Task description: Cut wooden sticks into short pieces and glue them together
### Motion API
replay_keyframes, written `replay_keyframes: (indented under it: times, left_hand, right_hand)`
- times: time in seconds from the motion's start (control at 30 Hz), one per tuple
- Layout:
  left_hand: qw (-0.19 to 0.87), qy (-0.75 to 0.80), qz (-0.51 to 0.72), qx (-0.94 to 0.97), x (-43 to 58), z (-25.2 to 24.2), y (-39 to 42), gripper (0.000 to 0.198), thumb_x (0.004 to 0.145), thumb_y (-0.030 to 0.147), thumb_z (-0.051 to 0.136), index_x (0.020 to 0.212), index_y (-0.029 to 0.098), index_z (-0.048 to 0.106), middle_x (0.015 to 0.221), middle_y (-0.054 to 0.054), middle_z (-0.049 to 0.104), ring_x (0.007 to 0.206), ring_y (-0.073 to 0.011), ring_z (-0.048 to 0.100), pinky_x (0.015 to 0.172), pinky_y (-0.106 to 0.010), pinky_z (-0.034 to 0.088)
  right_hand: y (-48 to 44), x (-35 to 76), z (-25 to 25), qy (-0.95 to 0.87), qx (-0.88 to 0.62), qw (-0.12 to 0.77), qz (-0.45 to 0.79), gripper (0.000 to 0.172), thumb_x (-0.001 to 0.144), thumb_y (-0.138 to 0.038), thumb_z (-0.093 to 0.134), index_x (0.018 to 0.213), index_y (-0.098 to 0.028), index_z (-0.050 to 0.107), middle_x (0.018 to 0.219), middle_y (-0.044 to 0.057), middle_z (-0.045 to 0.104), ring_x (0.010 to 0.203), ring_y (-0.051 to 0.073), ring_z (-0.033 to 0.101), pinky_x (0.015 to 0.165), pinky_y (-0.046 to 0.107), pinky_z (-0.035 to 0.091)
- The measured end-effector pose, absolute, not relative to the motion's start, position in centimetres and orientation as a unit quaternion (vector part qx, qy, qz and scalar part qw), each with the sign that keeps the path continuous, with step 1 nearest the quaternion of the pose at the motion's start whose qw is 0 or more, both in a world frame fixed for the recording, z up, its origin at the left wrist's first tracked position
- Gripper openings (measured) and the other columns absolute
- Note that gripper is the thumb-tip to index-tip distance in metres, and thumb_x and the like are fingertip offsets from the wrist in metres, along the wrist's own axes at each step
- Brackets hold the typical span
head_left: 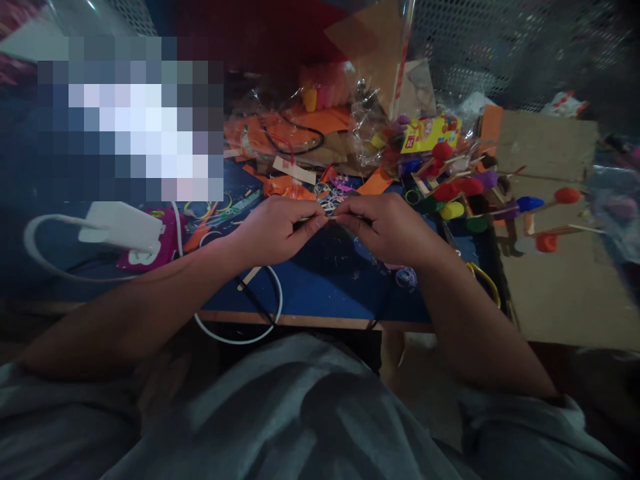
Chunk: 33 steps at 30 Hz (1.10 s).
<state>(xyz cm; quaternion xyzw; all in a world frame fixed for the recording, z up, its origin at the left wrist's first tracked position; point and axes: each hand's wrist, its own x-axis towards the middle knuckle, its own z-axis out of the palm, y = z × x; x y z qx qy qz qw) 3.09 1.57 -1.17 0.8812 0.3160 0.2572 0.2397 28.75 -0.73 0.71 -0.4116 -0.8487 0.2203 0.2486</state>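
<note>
Here, left hand (273, 227): fingers pinch a thin stick (329, 217)
Right hand (387, 225): fingers pinch the same stick
White charger (125, 230): nine o'clock from the hands

dim light; shadow on the blue tabletop (315, 293), glints on plastic (369, 100), blurred edges, pixelated upper left.

Nothing legible from where you sit. Yellow packet (431, 135), far side of your surface (310, 283), right of centre: printed, small red block at its lower left corner, marks too small and blurred for you to read. Pale strip (295, 170) ahead of you: faint reddish marks, likewise unreadable.
</note>
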Motion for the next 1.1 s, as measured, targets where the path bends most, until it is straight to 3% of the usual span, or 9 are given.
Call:
replay_keyframes:
  times: [0.17,0.4,0.53,0.63,1.1]
  left_hand:
    - [0.267,0.309,0.235,0.882,3.06,-0.91,1.52,0.034,0.111,0.039,0.055,0.086,0.021,0.07,0.06,0.004,0.054,0.056,-0.0136,0.05,0.064,-0.031,0.038]
    - [0.359,0.272,0.21,0.868,2.88,-0.82,1.59,0.037,0.113,0.044,0.052,0.095,0.02,0.074,0.084,-0.002,0.078,0.073,-0.0143,0.068,0.073,-0.026,0.048]
    - [0.364,0.26,0.194,0.873,2.71,-0.83,1.68,0.036,0.115,0.041,0.05,0.106,0.02,0.077,0.093,-0.003,0.082,0.085,-0.0165,0.076,0.08,-0.027,0.053]
    - [0.366,0.254,0.177,0.878,2.69,-0.72,1.7,0.033,0.115,0.038,0.049,0.11,0.021,0.077,0.095,-0.003,0.083,0.087,-0.0174,0.076,0.084,-0.027,0.055]
    - [0.366,0.256,0.209,0.87,2.7,-0.42,1.73,0.037,0.115,0.04,0.05,0.1,0.021,0.078,0.094,-0.003,0.084,0.086,-0.0159,0.077,0.087,-0.025,0.057]
  right_hand:
    - [-0.74,28.87,0.59,-0.855,-0.386,0.241,0.248,0.025,0.111,-0.032,0.063,0.104,-0.018,0.082,0.086,0.004,0.081,0.071,0.016,0.064,0.071,0.029,0.041]
    - [-0.78,28.86,0.63,-0.839,-0.371,0.249,0.309,0.027,0.112,-0.037,0.065,0.101,-0.019,0.082,0.081,0.001,0.076,0.069,0.015,0.058,0.069,0.028,0.041]
    - [-0.74,28.99,0.84,-0.836,-0.363,0.241,0.333,0.044,0.117,-0.052,0.058,0.095,-0.02,0.078,0.08,0.001,0.075,0.069,0.015,0.06,0.069,0.029,0.043]
    - [-0.66,29.0,0.73,-0.836,-0.366,0.22,0.345,0.053,0.117,-0.062,0.055,0.09,-0.022,0.076,0.079,0.001,0.076,0.071,0.017,0.064,0.071,0.03,0.046]
    - [-0.6,28.53,0.19,-0.823,-0.336,0.275,0.366,0.055,0.115,-0.069,0.059,0.096,-0.023,0.081,0.088,0.003,0.083,0.076,0.017,0.069,0.075,0.029,0.05]
